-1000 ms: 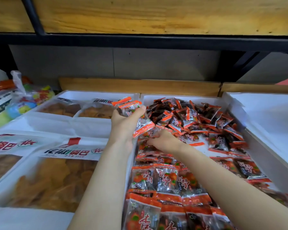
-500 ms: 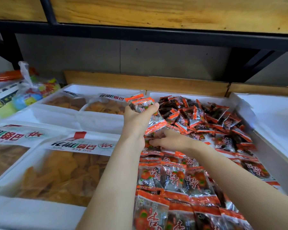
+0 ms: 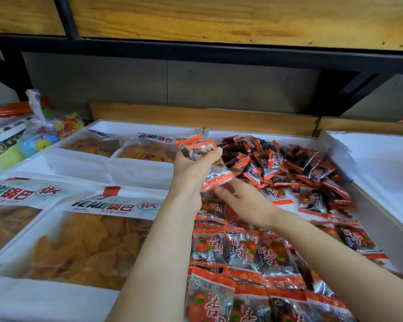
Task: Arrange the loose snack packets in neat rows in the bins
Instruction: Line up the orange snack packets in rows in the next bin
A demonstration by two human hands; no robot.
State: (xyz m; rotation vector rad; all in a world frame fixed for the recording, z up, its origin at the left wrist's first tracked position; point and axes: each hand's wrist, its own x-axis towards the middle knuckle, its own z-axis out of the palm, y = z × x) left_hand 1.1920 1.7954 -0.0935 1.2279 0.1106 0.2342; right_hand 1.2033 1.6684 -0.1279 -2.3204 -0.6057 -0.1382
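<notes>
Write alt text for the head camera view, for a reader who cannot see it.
A person's left hand holds a small stack of clear, orange-edged snack packets above a white foam bin. The right hand reaches open beneath it, over neat packet rows; a loose pile fills the bin's back.

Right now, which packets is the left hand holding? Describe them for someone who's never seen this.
Find the white foam bin full of orange-edged snack packets, right of the bagged crisps. Near its left wall, the left hand grips a small stack of packets. It's the only bunch lifted off the pile.
</notes>
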